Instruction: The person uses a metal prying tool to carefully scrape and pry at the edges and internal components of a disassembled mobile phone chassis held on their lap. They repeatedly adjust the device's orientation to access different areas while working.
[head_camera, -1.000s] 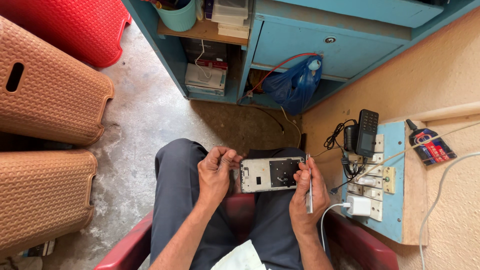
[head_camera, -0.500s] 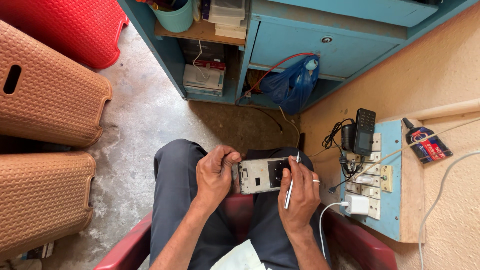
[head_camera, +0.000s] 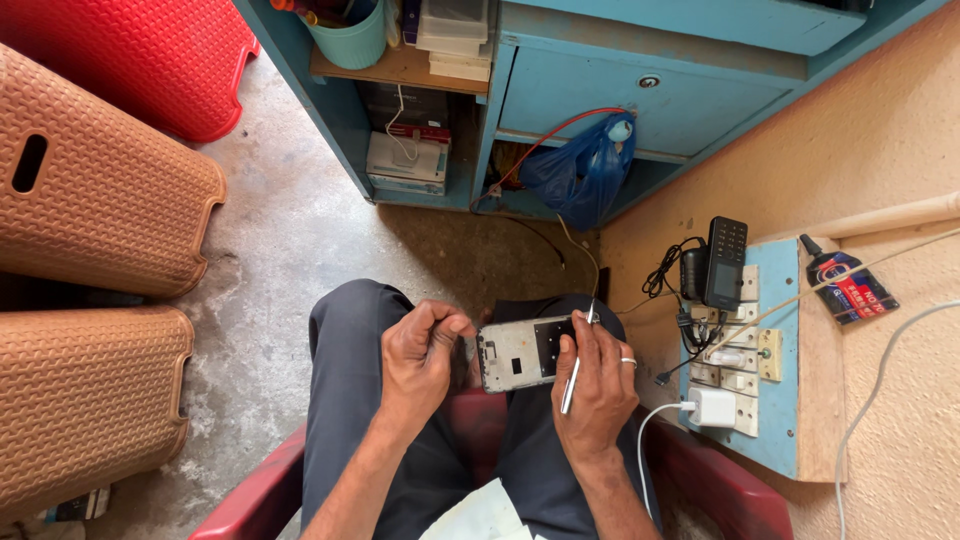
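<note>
On our lap we hold one opened phone frame (head_camera: 525, 352). Our left hand (head_camera: 420, 365) pinches its left end, fingers curled tight. Our right hand (head_camera: 598, 385) steadies the right end and grips one thin metal tool (head_camera: 573, 368). A second ago that tool hung down beside the frame, off the work; now the hand has come over and the tip points up past the frame's right edge, so we judge the prying or probing is under way again.

Beyond our knees sit one red chair (head_camera: 715, 490) under us, one white charger (head_camera: 711, 407) plugged into the blue switchboard (head_camera: 790, 400), one black keypad phone (head_camera: 724, 262), one glue tube (head_camera: 850, 282), two brown stools (head_camera: 90, 190), one blue bag (head_camera: 585, 170) and one teal cup (head_camera: 350, 40).
</note>
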